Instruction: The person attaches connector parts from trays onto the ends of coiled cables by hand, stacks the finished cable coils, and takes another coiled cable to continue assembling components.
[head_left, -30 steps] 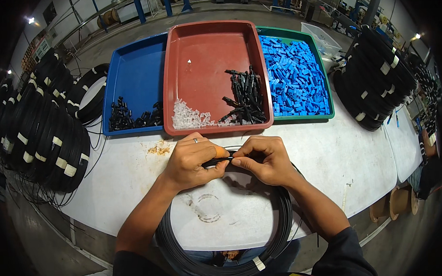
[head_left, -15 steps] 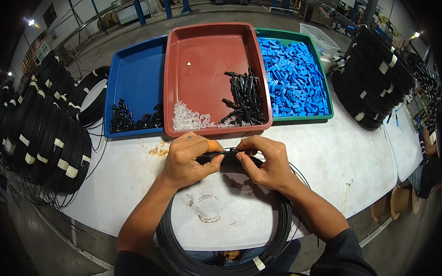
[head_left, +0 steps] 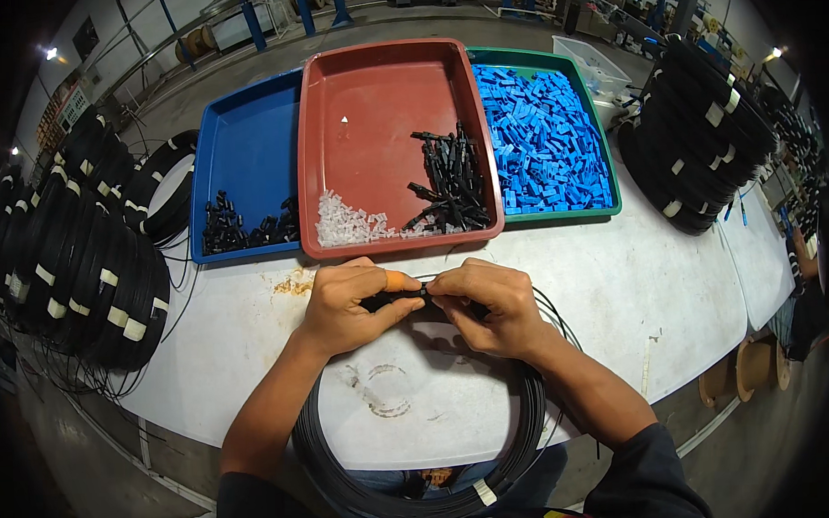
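A coil of black cable (head_left: 532, 410) rests on the table's near edge in front of me, its lower part over my lap. Above its far side, both my hands meet with fingertips almost touching. My left hand (head_left: 346, 302), an orange band round its index finger, pinches black cable between thumb and forefinger. A small black connector piece (head_left: 425, 289) shows in the narrow gap at the fingertips. My right hand (head_left: 491, 304) is closed in a pinch on that piece, which its fingers mostly cover.
Behind my hands stand a blue tray (head_left: 250, 119) of small black parts, a red tray (head_left: 381, 87) with clear pieces and black connectors, and a green tray (head_left: 614, 174) of blue clips. Stacked cable coils (head_left: 77, 271) fill the left; another coil stack (head_left: 698, 139) stands right.
My right hand has shifted left and closed in on the left fingertips, covering more of the black connector piece. The view has turned slightly; the left hand keeps its pinch.
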`<state>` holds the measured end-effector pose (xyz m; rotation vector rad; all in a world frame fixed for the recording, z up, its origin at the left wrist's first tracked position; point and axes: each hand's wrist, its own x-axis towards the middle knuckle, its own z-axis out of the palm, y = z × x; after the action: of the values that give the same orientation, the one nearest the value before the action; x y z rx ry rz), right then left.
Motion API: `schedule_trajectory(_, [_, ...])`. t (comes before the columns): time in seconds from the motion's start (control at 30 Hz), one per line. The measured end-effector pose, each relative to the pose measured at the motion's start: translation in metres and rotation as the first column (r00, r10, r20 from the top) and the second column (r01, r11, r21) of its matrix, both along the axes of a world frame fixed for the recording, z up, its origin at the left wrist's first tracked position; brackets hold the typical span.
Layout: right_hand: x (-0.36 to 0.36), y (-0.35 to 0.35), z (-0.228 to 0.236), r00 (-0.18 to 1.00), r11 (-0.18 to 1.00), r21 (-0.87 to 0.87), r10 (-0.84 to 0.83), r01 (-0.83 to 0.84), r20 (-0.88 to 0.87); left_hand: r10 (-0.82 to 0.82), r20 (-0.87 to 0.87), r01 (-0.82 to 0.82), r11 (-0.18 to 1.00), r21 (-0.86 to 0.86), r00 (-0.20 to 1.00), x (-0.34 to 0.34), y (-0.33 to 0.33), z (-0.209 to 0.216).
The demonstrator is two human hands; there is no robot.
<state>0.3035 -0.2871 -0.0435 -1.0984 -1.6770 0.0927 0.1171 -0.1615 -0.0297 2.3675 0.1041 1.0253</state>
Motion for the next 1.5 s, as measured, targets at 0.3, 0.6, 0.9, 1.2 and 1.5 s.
schedule_trajectory(0.3, [-0.003, -0.001, 0.002, 0.995, 0.996, 0.005, -0.092, 0.092, 0.035, -0.008, -0.024, 0.002, 0.972, -0.236, 1.000, -0.003, 0.003, -0.005])
schedule_trajectory(0.6, [0.001, 0.001, -0.005, 0.996, 0.974, -0.211, -0.072, 0.083, 0.061, -0.060, 0.021, 0.052, 0.960, 0.275, 0.998, 0.003, 0.007, -0.008])
schedule_trajectory(0.9, [0.002, 0.000, -0.005, 0.993, 0.986, -0.133, -0.090, 0.100, 0.081, -0.038, 0.035, 0.025, 0.952, 0.306, 0.999, 0.002, 0.006, -0.009])
schedule_trajectory(1.2, [-0.002, 0.003, -0.002, 0.994, 0.991, -0.096, -0.085, 0.091, 0.061, -0.047, 0.044, 0.035, 0.970, 0.242, 0.998, -0.001, 0.010, -0.012])
schedule_trajectory(1.5, [0.004, 0.003, -0.009, 0.993, 0.987, -0.151, -0.044, 0.059, 0.106, -0.063, 0.029, 0.047, 0.919, 0.391, 0.998, 0.000, 0.007, -0.008])
